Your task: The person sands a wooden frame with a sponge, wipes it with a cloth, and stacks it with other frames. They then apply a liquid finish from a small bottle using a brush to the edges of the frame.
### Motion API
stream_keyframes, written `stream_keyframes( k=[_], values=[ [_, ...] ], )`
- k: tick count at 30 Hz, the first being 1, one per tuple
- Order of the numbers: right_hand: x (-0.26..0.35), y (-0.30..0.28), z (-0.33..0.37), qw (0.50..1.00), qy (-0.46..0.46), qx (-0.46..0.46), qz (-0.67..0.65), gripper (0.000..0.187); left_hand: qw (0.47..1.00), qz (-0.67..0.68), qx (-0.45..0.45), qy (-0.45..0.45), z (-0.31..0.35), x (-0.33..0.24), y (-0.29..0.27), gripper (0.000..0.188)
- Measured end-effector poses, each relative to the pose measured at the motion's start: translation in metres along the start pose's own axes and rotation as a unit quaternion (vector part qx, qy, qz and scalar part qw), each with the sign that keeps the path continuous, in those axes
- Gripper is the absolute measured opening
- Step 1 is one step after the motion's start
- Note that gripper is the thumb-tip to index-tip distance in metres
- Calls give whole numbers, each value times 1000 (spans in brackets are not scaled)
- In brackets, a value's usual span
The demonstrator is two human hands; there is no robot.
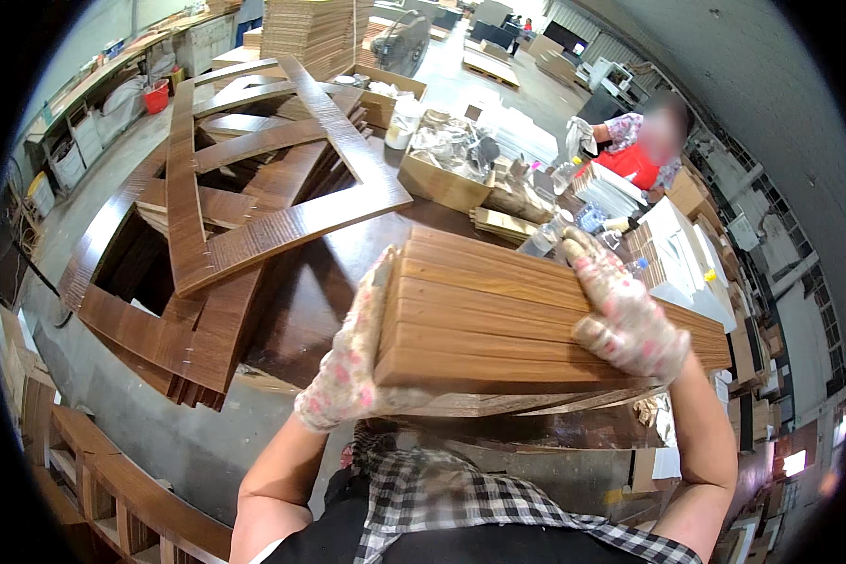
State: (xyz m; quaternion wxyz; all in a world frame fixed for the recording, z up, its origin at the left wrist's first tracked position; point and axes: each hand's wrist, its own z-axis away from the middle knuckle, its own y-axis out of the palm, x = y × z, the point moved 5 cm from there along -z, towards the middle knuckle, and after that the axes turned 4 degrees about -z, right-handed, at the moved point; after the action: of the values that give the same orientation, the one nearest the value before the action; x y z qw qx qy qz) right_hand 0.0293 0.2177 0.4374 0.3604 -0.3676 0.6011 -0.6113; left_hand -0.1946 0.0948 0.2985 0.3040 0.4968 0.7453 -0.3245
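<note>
A stack of brown wood-grain boards (489,315) spans the space in front of me, long sides lined up. My left hand (348,352), in a white glove with pink spots, grips its left end, the palm against the board ends and some fingers hidden beneath. Over the stack's right part lies my right hand (630,320) in a matching glove, its fingers bent across the top and far side. Both hands hold the boards together. Under the stack shows the dark brown tabletop (305,273); whether the boards rest on it or are lifted I cannot tell.
Brown wooden frames (282,226) lie in a crossed pile at the left. Behind the boards stand a cardboard box (446,179) of plastic-wrapped parts, a white tub (404,122) and clear bottles (547,233). Across the table, a person in a red apron (630,164) holds a white cloth.
</note>
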Motion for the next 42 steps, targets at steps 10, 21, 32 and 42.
stream_keyframes(
  k=[10, 21, 32, 42],
  values=[
    [185, 3, -64, 955, -270, 86, -88, 87, 996, 58, 31, 59, 9, 27, 34, 105],
    [45, 6, 16, 990, 7, -141, 32, 64, 999, -30, -20, 24, -8, -1, -7, 119],
    [-60, 13, 78, 977, 184, -85, -67, 58, 990, -41, -75, 111, -1, -3, -6, 112],
    [-38, 16, 53, 982, 162, -66, -67, 64, 986, -116, -51, 107, -1, -20, -20, 109]
  ],
)
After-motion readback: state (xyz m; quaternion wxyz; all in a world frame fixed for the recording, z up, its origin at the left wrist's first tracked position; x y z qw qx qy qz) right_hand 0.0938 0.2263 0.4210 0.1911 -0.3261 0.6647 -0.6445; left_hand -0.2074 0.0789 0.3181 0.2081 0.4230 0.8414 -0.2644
